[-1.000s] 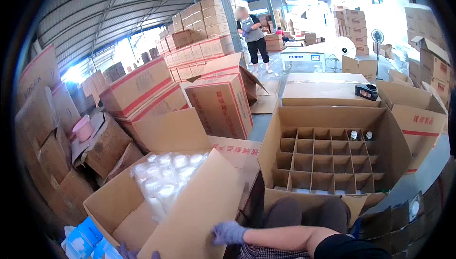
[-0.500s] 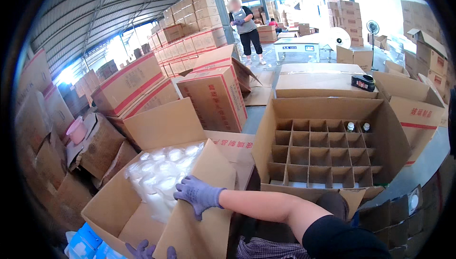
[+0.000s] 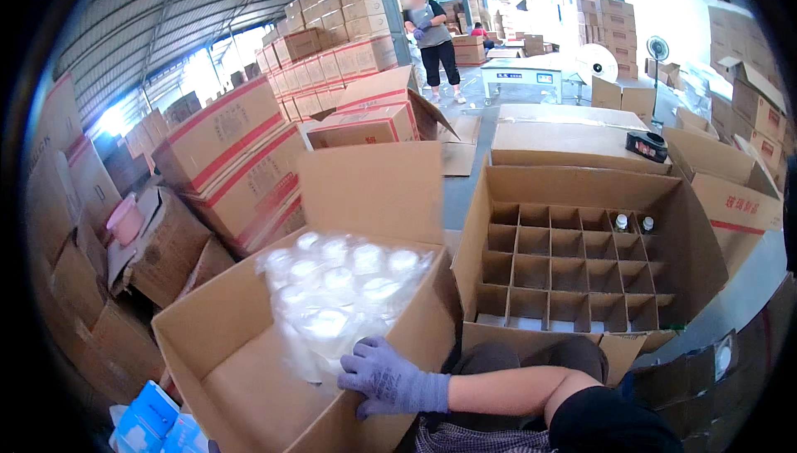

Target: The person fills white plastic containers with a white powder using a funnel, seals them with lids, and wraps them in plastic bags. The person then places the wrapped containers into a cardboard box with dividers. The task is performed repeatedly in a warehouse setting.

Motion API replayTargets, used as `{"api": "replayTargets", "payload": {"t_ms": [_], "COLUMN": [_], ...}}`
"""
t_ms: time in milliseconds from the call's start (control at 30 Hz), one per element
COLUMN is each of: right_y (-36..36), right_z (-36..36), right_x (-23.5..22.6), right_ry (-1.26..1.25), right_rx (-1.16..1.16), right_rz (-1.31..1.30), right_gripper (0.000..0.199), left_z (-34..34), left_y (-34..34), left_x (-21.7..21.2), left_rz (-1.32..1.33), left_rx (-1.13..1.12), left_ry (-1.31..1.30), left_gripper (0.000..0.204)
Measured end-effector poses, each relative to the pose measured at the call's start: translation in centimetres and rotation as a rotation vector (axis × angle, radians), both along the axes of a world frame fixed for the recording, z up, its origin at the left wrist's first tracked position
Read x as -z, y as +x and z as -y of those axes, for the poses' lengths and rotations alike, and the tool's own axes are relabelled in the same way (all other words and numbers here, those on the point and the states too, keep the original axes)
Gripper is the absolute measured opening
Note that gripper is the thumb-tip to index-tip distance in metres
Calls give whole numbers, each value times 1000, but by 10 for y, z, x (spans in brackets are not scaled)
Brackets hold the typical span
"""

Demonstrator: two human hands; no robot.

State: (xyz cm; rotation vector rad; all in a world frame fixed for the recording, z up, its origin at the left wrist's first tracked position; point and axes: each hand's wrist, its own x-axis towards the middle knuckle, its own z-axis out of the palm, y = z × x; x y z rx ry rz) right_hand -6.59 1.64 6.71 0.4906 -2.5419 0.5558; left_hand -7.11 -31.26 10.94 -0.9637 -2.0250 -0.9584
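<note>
Gloved right hand (image 3: 383, 377) rests open-fingered on the near edge of the wrapped jar pack (image 3: 344, 299), which sits just ahead in the open box (image 3: 207, 345); left hand's out of view.

Head view only: one wide fisheye, worn high, tilted down and forward.

I look from above onto the divided carton (image 3: 573, 266), which sits near and right of centre. Left of it and nearer me is the open box of wrapped jars (image 3: 332, 320), where my gloved right hand (image 3: 386, 374) enters from the lower edge. Beyond the divided carton the view runs far down the warehouse aisle to a standing person (image 3: 432, 38). Straight edges bow toward the dark rim.
</note>
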Motion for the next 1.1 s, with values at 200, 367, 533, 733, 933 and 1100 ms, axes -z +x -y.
{"api": "replayTargets", "payload": {"t_ms": [200,367,533,733,933,1100], "right_y": [-30,-14,10,34,78,59], "right_z": [26,64,76,58,11,47], "right_x": [74,114,142,116,81,136], "right_ry": [-2,106,125,236,194,233], "right_rx": [-113,-163,-143,-138,-108,-72], "right_rz": [-54,109,163,123,116,121], "right_gripper": [53,33,26,27,23,35], "left_z": [29,116,98,60,12,63], "left_y": [-36,-20,9,56,110,64], "left_x": [107,182,181,122,92,170], "left_rz": [-22,6,292,359,302,261], "left_rx": [-103,-177,-352,-317,-254,-264], "left_ry": [119,-325,-759,-866,-729,-836], "left_gripper": [43,40,45,26,28,25]}}
